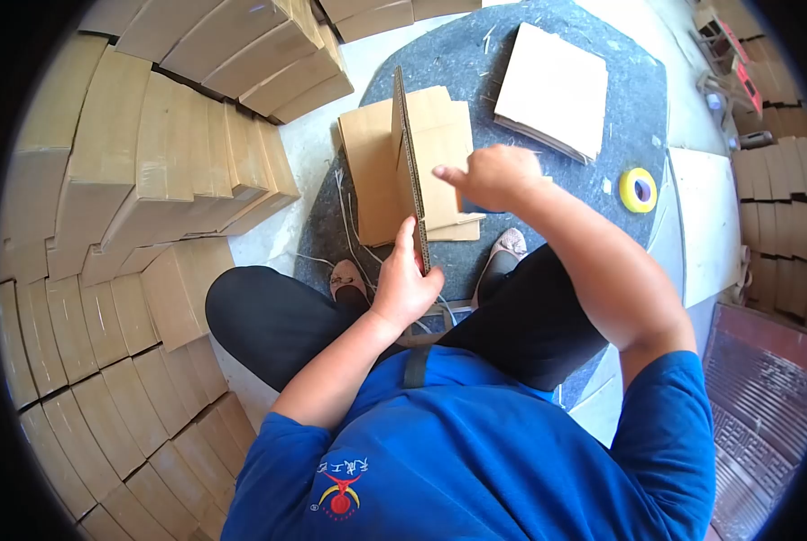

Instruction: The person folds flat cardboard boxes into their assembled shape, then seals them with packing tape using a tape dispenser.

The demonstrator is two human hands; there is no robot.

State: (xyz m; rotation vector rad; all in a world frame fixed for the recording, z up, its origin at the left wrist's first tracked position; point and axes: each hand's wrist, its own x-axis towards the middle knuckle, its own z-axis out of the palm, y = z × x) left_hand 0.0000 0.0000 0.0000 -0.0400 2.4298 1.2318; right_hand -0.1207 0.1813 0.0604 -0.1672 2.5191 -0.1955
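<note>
A flat brown cardboard piece [406,149] stands on edge, seen almost edge-on. My left hand [407,281] grips its near lower end, fingers on one side and thumb on the other. To its right my right hand [501,178] is held above the work with fingers curled and thumb pointing left. Something dark blue shows under those fingers, too hidden to name. Beneath the upright piece, more flat cardboard [365,180] lies on the dark mat [475,54]. A yellow tape roll [628,185] lies to the right of my right hand.
A stack of flat cardboard [552,90] lies at the mat's far right. Stacked cartons [106,153] rise along the left side, and more cartons [787,180] stand at far right. White strapping [347,216] trails near my feet. A pale board [705,225] lies beyond the tape.
</note>
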